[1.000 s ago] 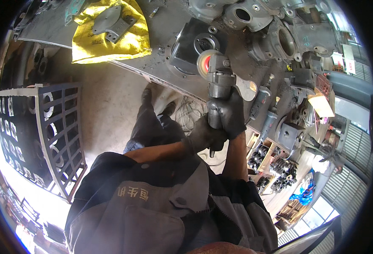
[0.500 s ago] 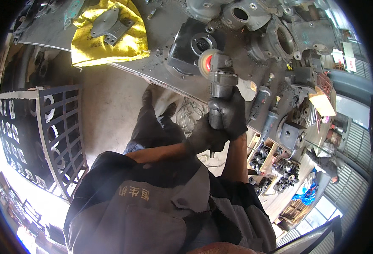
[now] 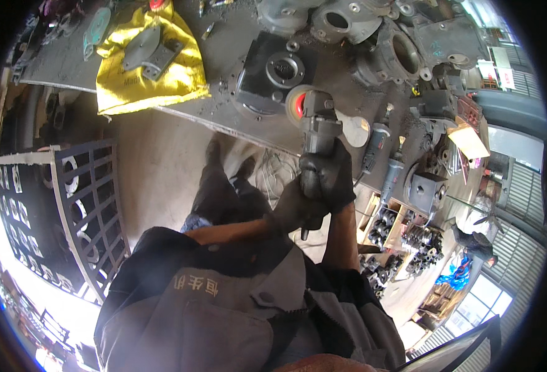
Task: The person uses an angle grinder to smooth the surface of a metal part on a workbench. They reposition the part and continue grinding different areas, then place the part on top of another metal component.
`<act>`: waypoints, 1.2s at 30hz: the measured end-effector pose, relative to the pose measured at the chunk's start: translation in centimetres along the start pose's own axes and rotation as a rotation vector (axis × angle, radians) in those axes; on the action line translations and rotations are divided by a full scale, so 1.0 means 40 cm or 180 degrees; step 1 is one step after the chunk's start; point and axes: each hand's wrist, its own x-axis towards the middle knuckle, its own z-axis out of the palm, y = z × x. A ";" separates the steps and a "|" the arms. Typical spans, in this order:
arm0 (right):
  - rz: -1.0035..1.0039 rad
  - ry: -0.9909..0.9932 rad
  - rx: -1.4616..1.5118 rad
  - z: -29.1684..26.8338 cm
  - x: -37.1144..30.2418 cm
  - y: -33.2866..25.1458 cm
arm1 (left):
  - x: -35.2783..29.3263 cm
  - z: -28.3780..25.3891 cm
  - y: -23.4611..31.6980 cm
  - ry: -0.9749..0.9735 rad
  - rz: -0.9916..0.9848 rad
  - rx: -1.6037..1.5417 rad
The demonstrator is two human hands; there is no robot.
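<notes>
Both my gloved hands are wrapped round a dark angle grinder (image 3: 320, 127). My right hand (image 3: 335, 177) closes over its body just behind the head. My left hand (image 3: 293, 204) grips lower, near the tail end; its fingers are partly hidden. The grinder's worn disc (image 3: 296, 104), with a red centre, is at the near right corner of a black metal housing (image 3: 258, 87). Whether the disc touches the housing, I cannot tell. This block-shaped housing has a round flanged bore on top and lies on the grey workbench (image 3: 221, 118).
A yellow bag (image 3: 115, 87) with a flat metal part (image 3: 143, 49) on it lies left. Grey castings (image 3: 404, 53) crowd the far right. Two more power tools (image 3: 378, 146) lie right of the grinder. Left stands a metal rack (image 3: 87, 204); another person (image 3: 472, 242) is farther right.
The grinder has drawn slightly toward me, away from the housing's bore. My hands keep their grip. The whole view has shifted a little.
</notes>
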 end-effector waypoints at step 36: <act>0.0147 0.0049 0.0585 0.048 0.214 -0.111 | 0.121 -0.065 0.205 -0.0327 0.0800 0.0502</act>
